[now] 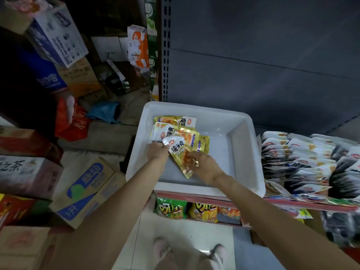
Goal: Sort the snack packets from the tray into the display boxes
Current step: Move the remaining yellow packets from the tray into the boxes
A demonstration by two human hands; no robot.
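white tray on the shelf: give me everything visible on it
The white tray is a shallow rectangular tub, plastic by its look, with rounded corners and a rolled rim. It sits level on the shelf edge, left of the display packets. A few gold-and-white snack packets lie at its left side; the rest is bare floor. Both hands, left and right, reach inside, handling the packets.

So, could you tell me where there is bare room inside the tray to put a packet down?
The tray's right half is bare, from the gold packets across to the right wall, as is a strip along the near wall. The left half is crowded: packets overlap there, with the left hand and right hand on them.
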